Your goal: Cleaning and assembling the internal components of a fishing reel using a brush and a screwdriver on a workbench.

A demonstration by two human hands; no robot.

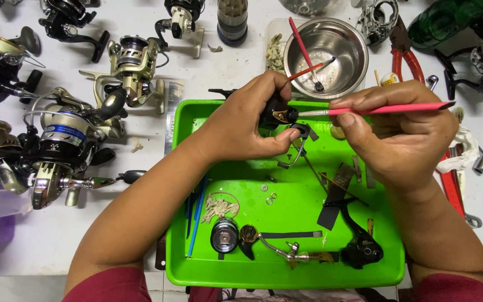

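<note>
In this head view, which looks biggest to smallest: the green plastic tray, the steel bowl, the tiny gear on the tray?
1. Green plastic tray, by far the largest.
2. Round steel bowl.
3. Tiny toothed gear, smallest.
All sit on one table, so nearness hardly skews this.

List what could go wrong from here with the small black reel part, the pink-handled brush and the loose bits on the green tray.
1. The left hand pinches the small black reel part by its fingertips; it could slip as the pink-handled brush in the right hand presses on it.
2. Tiny washers lie loose on the green plastic tray beneath the forearms; a sleeve or wrist might scatter them.
3. Brushes lean in the steel bowl nearby; a bump may tip them.
</note>
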